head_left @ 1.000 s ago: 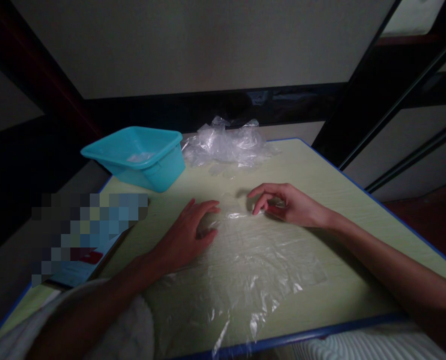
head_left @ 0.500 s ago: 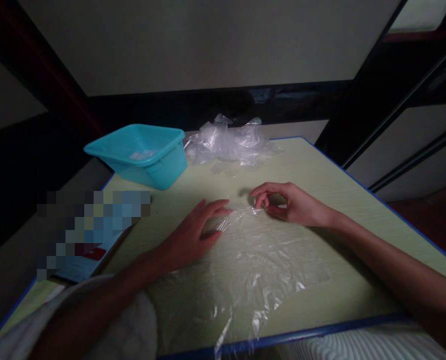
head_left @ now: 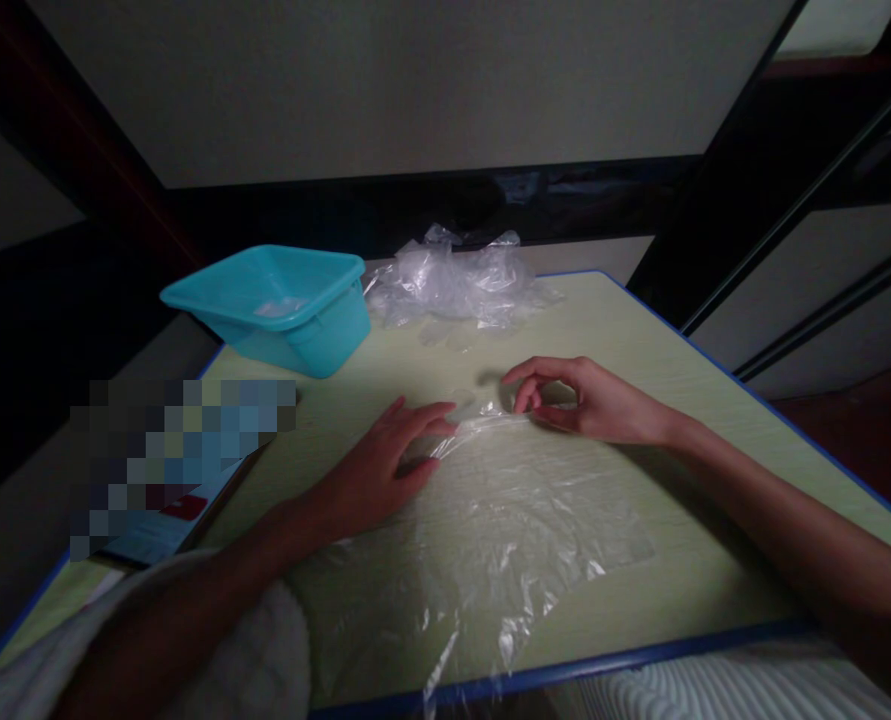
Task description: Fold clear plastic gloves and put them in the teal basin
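Clear film (head_left: pixel 516 510) lies over the near edge of the worktop (head_left: pixel 632 330), where it could snag. The right hand (head_left: pixel 602 405) pinches its far rim; whether the left hand (head_left: pixel 374 470) grips is unclear; uneven pulling might crease it.

Hands (head_left: pixel 473 435) at clear plastic bag (head_left: pixel 520 510)

So there's a turquoise rectangular plastic tub (head_left: pixel 317 338) at the far left of the pale yellow-green, blue-edged wooden-look table (head_left: pixel 640 330). Closer in on the left is a flat dark-edged device (head_left: pixel 145 538), mostly pixelated tbh
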A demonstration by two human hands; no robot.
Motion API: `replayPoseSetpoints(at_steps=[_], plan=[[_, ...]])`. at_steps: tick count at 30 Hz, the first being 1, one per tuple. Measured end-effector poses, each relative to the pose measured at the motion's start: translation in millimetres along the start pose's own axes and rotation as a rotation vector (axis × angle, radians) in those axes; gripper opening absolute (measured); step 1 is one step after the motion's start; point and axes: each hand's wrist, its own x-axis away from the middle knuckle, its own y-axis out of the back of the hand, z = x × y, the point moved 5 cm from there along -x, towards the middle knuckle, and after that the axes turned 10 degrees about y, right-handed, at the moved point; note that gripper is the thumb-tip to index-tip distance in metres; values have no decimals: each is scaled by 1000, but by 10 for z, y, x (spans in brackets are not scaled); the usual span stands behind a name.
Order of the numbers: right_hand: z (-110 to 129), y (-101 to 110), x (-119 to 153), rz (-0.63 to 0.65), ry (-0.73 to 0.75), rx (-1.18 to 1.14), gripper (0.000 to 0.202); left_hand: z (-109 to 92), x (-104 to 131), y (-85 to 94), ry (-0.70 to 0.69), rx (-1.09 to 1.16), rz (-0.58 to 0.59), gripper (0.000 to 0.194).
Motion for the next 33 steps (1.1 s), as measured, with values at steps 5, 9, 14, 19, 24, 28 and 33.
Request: replayPoseSetpoints(at_steps=[5, 9, 14, 19, 24, 28, 33], plan=[[14, 10, 7, 36, -2, -9, 35, -5, 1, 7, 2, 2, -5, 44], [-3, -5, 17, 75, -12, -16, 35, -9, -6, 1, 13, 7, 4, 44], [20, -37, 32, 147, -5, -76, 35, -11, -8, -1, 21, -4, 9, 42], [75, -46, 36, 195, -16, -77, 36, -17, -1, 14, 19, -18, 1, 43], [92, -87, 27, 155, -22, -159, 35, -18, -4, 8, 19, -18, 2, 43], [88, -140, 30, 142, -50, -252, 34, -15, -8, 5, 19, -11, 4, 42], [139, -177, 30, 179, -34, -365, 20, -24, -6, 6, 16, -40, 11, 43]])
